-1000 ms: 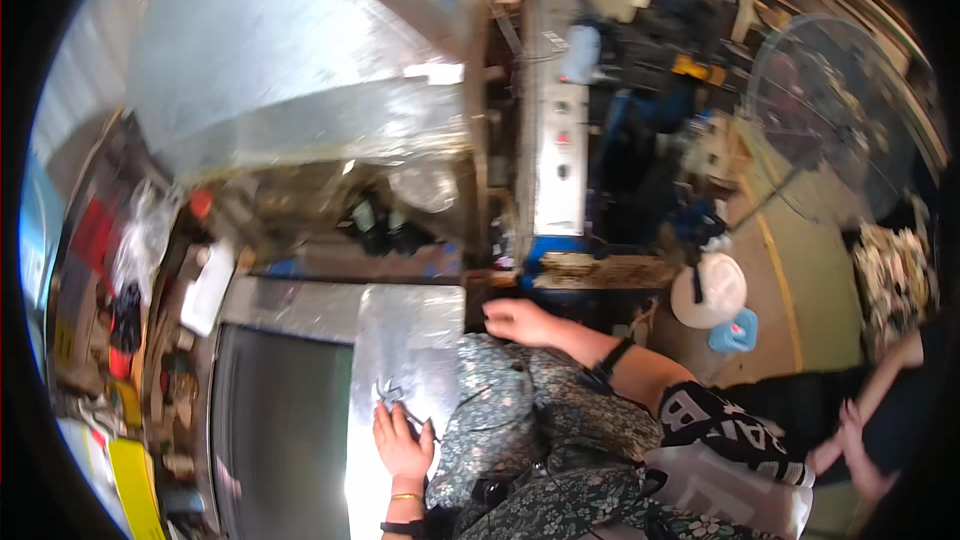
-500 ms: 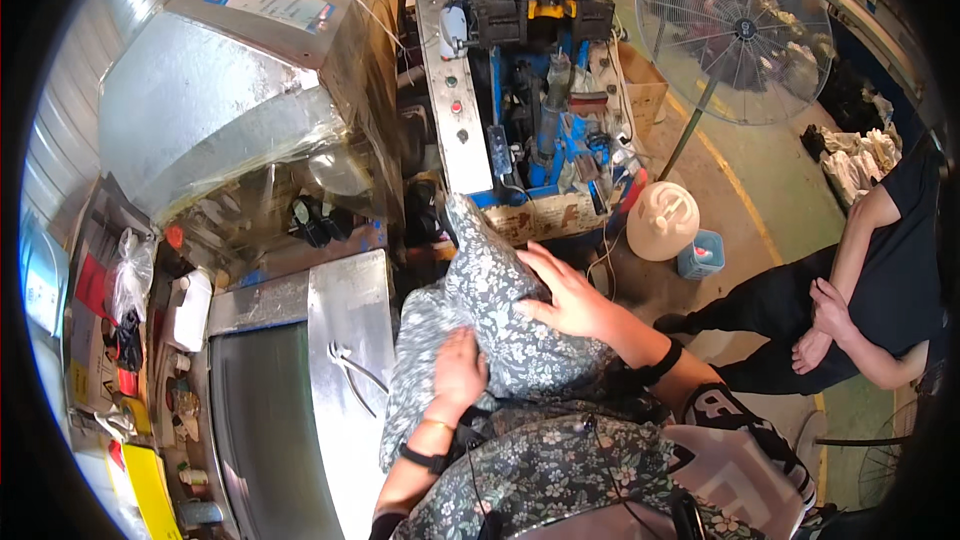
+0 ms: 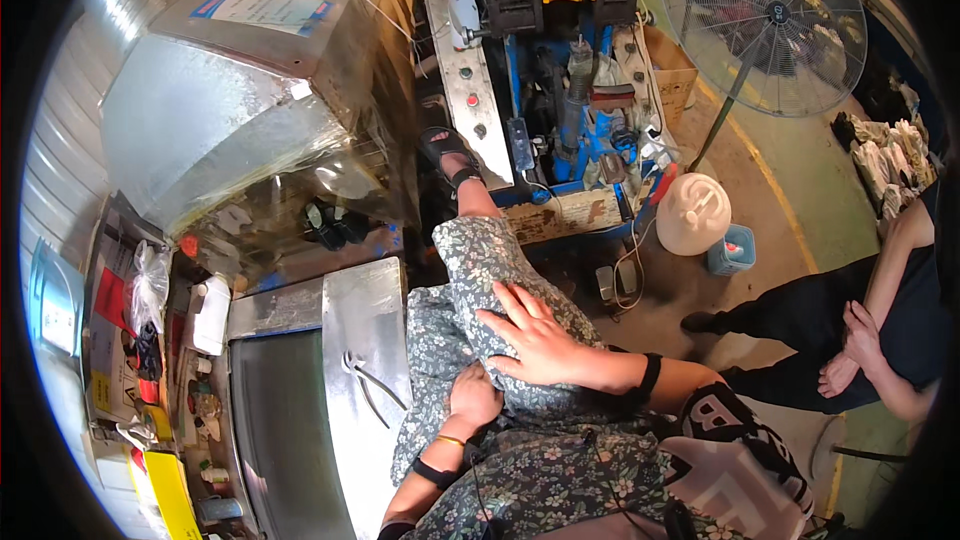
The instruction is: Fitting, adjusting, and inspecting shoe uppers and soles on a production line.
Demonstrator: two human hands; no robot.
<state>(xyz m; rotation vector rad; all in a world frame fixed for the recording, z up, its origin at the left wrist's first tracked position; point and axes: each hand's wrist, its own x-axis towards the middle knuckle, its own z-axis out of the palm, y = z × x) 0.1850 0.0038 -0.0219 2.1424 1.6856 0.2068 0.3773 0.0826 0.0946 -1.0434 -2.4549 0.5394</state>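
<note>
The right hand (image 3: 540, 340) lies flat and open on the raised knee (image 3: 480, 270), fingers spread across the floral trousers, gripping nothing. Just at its 7 o'clock, the left hand (image 3: 472, 398) rests on the same floral cloth with fingers curled loosely under — whether it pinches the fabric I cannot tell. The leg runs up toward 12 o'clock, ending in a foot in a black sandal (image 3: 447, 152) set against the base of a blue machine (image 3: 560, 90). At 9 o'clock from the hands stands a steel desk (image 3: 365, 310), and on it, near the left hand, lie pliers (image 3: 372, 382). Beyond the desk, at 11 o'clock, sits a big metal hood (image 3: 240, 90) with a clear panel. On the floor at 2 o'clock from the right hand are a white jug (image 3: 692, 212) and a small blue tub (image 3: 731, 249) touching it. A standing fan (image 3: 762, 20) rises at 1 o'clock. At 3 o'clock, well apart, another person in dark clothes stands with hands clasped (image 3: 850, 350).
</note>
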